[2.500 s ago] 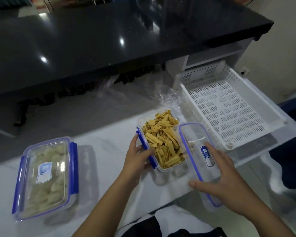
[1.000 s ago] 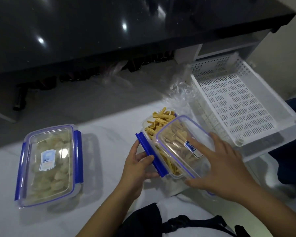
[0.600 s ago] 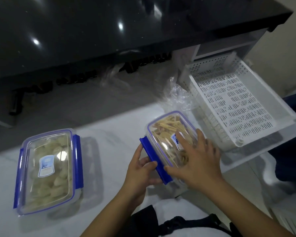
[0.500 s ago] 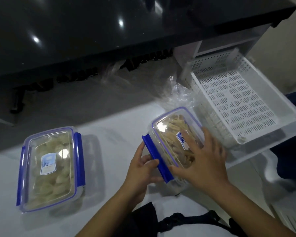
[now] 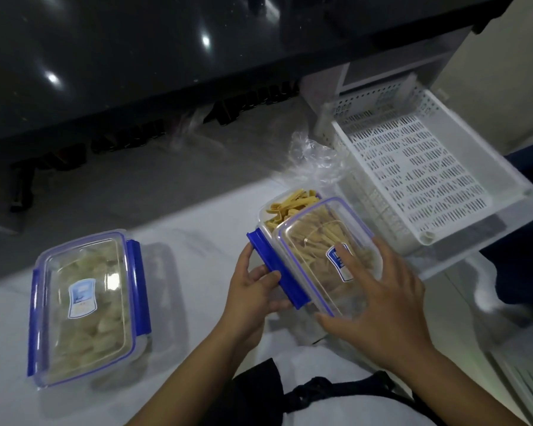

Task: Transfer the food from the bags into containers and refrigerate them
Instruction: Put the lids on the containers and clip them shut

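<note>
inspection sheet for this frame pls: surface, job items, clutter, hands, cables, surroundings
Surface: white marble-look counter, lit, things standing on it.
Job's things: container of yellow sticks, its lid laid on askew, far end uncovered, blue latch not clipped; closed container of pale pieces, left.
Clutter: crumpled clear bag behind the open container.
Hands: left hand grips the latch side; right hand lies flat on the lid, fingers spread.
Cables: nothing seen.
Surroundings: white perforated basket at right; dark glossy top behind.
</note>
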`<state>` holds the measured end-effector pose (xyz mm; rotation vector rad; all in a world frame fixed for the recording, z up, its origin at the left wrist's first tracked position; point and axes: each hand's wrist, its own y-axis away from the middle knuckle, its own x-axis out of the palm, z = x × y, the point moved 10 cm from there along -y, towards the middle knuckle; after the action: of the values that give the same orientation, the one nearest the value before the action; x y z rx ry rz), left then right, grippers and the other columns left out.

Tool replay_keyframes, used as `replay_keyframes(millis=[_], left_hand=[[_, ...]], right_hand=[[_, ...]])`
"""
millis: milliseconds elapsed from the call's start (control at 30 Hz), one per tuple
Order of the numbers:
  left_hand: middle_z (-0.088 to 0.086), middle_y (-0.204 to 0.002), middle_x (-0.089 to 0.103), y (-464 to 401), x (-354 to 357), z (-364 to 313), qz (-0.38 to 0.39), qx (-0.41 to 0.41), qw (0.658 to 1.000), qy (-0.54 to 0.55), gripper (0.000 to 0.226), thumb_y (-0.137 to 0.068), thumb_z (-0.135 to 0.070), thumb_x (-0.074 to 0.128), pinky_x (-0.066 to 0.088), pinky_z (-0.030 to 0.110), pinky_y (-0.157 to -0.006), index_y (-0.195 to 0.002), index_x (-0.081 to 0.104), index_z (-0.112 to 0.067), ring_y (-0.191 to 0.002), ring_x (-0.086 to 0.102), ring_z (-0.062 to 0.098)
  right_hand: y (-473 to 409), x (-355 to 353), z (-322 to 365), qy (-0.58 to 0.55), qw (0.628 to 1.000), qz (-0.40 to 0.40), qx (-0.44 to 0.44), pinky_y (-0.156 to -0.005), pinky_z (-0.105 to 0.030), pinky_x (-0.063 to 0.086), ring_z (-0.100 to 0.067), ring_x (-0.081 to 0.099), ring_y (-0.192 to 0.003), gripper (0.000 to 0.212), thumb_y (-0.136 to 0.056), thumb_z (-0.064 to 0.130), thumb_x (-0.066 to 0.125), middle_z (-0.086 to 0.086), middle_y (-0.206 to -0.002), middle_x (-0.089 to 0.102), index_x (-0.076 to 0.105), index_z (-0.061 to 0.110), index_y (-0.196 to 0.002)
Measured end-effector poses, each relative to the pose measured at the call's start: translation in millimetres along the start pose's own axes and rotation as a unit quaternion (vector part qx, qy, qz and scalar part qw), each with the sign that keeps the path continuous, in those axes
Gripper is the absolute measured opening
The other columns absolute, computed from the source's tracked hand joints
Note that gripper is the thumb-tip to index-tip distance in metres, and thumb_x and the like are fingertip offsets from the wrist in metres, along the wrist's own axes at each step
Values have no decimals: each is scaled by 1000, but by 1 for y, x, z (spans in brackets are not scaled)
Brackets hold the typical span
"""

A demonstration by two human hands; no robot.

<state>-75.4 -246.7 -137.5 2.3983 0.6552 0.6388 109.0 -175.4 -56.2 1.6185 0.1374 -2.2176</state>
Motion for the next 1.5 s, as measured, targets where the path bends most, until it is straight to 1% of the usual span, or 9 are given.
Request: replay_keyframes(millis=[267,400,700,1033,1133,1233,1300,1367,1500], left_hand=[[9,-115,71,-12,4,-3,8,-15,1000,20,66,-95,1,60,61,43,-62,-143,41,-39,-96,75,25],[9,-116,72,-20,10,-11,-7,-4,1000,23,65,-94,0,62,62,48,-69,-145,43,-36,-98,74,27],[9,-120,70,-33,15,-20,-17,-4,999,39,70,-92,-4,67,61,57,-77,-146,40,-38,-103,73,31],[6,-115,72,-19,11,-16,2,-8,1000,-3,66,-93,-4,66,62,47,-70,-141,42,-42,-98,75,26],[4,-127,62,-17,-5,-30,-43,27,995,-89,66,-92,-11,69,62,41,-74,-143,40,-42,-106,69,25],[0,-125,60,-21,-21,-94,-126,200,944,-229,50,-95,-12,63,53,20,-67,-135,52,-40,-101,62,13],[-3,-112,66,-25,-5,-138,-113,277,896,-328,40,-97,-14,59,48,12,-67,-130,59,-37,-95,62,6],[-6,-103,66,-40,29,-169,-63,304,848,-429,43,-99,-18,57,49,15,-73,-138,55,-36,-92,63,5],[-1,-104,66,-93,100,-182,37,271,721,-636,70,-97,-19,56,56,35,-73,-152,24,-47,-85,66,18]], right_hand=[[-5,20,-27,9,994,112,15,-120,-54,8,-29,-3,-151,109,-54,88,58,9,-162,-17,5,65,-146],[-31,13,-16,3,996,91,6,-118,-56,10,-32,2,-151,110,-54,87,64,2,-164,-8,12,60,-148],[-24,-5,-32,-46,997,59,29,-119,-55,15,-23,7,-152,111,-46,92,55,7,-164,0,19,61,-146],[-15,8,-29,-18,996,85,-2,-119,-52,9,-25,2,-151,109,-49,91,51,7,-163,-10,7,65,-145],[-16,16,-31,-2,996,84,-8,-120,-54,8,-29,-2,-151,111,-51,92,52,5,-163,-13,8,62,-148],[-16,20,-33,9,996,84,-14,-119,-55,11,-32,-1,-151,111,-52,92,52,3,-162,-15,10,59,-149],[-16,22,-33,8,997,79,-13,-119,-56,13,-33,1,-150,111,-52,91,53,3,-162,-12,11,59,-150],[-17,22,-33,6,998,69,-12,-118,-58,16,-35,4,-150,110,-52,90,55,2,-163,-9,14,59,-149],[-16,24,-34,6,997,74,-9,-118,-58,15,-35,3,-151,111,-52,89,55,3,-162,-12,11,60,-149]])
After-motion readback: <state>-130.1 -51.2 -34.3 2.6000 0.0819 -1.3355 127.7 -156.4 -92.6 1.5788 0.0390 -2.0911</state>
